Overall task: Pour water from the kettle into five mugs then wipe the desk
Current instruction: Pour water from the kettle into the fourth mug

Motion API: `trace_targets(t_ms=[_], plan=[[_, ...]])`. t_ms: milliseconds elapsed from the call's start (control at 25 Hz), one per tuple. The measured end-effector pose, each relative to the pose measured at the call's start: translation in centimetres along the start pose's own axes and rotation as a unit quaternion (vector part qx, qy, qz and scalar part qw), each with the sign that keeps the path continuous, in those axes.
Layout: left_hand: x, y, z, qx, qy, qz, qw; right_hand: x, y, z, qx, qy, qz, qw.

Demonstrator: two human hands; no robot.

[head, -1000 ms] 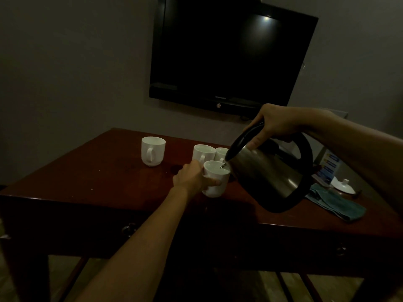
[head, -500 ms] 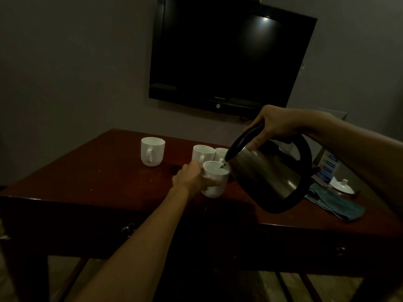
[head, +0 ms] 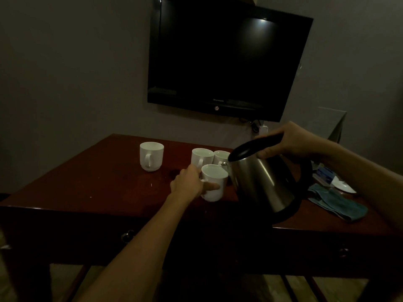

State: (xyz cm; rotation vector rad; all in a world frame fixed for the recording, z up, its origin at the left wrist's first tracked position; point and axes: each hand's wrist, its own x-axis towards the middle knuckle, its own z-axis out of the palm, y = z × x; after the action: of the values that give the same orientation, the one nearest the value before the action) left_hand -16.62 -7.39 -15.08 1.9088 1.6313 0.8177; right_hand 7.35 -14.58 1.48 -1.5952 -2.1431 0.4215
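kettle [head: 261, 182] tips back; dim wooden desk [head: 87, 184].

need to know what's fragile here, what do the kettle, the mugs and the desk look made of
Kettle: brushed steel body with streaky highlights, black lid and handle, likely plastic.
Mugs: glossy white, probably ceramic.
Desk: reddish-brown wood with a shiny varnished sheen.

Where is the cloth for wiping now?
The cloth lies on the desk's right end, just right of the kettle, in front of a white lid.
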Motion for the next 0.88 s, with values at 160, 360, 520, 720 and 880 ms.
trace_targets(t_ms=[160, 360, 520, 720, 880], plan=[[-0.2, 0.1, 0.5, 0.011, 0.023, -0.002, 1.0, -0.4, 1.5, 1.1, 0.05, 0.053, 0.008, 0.997], [0.2, 0.0, 0.7, 0.027, 0.042, -0.011, 0.999, -2.2, 4.7, 2.9, 0.147, 0.137, 0.01, 0.98], [0.0, -0.1, 0.9, 0.038, 0.054, -0.012, 0.998, -3.8, 7.1, 5.4, 0.211, 0.196, 0.009, 0.958], [-0.6, -0.3, 1.0, 0.044, 0.064, -0.026, 0.997, -3.7, 8.1, 6.0, 0.236, 0.219, 0.001, 0.947], [-1.0, -0.5, 1.0, 0.046, 0.097, -0.038, 0.994, -3.7, 8.2, 6.1, 0.244, 0.223, -0.01, 0.944]])
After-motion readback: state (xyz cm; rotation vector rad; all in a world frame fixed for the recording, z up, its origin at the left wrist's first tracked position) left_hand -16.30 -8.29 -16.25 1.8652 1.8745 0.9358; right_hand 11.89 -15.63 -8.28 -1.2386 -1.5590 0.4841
